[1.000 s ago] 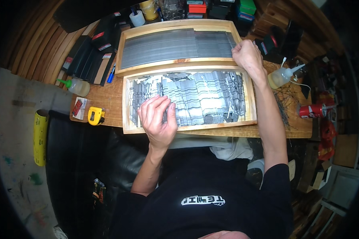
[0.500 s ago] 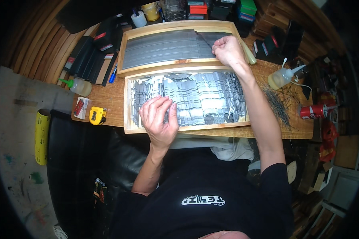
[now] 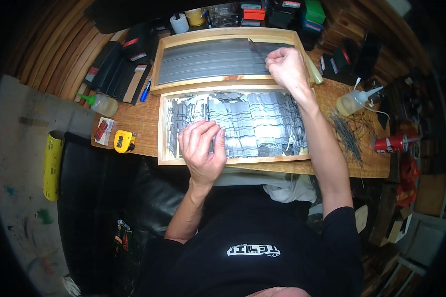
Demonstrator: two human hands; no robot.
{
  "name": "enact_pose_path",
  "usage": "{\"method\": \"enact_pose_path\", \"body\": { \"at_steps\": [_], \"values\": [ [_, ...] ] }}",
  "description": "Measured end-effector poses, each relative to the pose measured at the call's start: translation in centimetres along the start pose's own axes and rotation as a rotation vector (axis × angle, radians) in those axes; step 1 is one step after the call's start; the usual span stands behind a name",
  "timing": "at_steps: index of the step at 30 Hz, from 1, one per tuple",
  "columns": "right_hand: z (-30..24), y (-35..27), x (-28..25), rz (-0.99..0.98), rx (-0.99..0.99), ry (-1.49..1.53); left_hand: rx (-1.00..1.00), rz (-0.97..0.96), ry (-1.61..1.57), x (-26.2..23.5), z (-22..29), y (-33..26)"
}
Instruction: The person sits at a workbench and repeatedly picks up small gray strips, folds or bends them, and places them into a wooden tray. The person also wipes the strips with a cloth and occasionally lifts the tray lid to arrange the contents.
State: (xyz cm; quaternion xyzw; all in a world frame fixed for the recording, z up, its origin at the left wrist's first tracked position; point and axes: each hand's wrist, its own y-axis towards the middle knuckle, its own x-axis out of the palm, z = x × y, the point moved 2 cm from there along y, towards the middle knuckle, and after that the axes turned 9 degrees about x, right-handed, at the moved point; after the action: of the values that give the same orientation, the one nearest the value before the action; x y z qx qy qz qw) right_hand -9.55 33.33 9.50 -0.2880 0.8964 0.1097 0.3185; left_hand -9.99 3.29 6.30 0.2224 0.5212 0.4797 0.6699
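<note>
Pressing my left hand [image 3: 200, 148] flat, fingers spread, on the loose grey strips [image 3: 252, 126] in the near wooden tray [image 3: 233, 160], I hold nothing in it. My right hand [image 3: 286, 67] is curled into a fist at the right end of the far tray [image 3: 223, 33], pinching one thin dark strip [image 3: 256, 48] that slants up over the smooth grey sheet [image 3: 208, 62]. Two trays sit side by side on the wooden bench [image 3: 139, 121]. Left of them lie one yellow tape measure [image 3: 124, 141] and one green-capped bottle [image 3: 100, 104]; right, one clear squeeze bottle [image 3: 354, 101].
</note>
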Motion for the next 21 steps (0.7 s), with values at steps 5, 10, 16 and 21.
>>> {"method": "enact_pose_path", "body": {
  "at_steps": [5,10,16,21],
  "values": [
    [1.0,0.5,0.0,0.010,0.021,0.054,0.006,0.003,0.002,0.1,0.1,0.0],
    [-0.8,-0.7,0.2,0.000,0.004,-0.146,0.008,-0.018,0.000,-0.1,0.1,-0.1],
    [-1.3,-0.2,0.4,-0.094,-0.003,-0.239,0.008,0.006,-0.003,0.0,0.0,0.0],
    [-1.7,0.4,0.6,-0.219,0.035,-0.257,0.008,0.005,-0.003,0.0,0.0,0.0]
  ]
}}
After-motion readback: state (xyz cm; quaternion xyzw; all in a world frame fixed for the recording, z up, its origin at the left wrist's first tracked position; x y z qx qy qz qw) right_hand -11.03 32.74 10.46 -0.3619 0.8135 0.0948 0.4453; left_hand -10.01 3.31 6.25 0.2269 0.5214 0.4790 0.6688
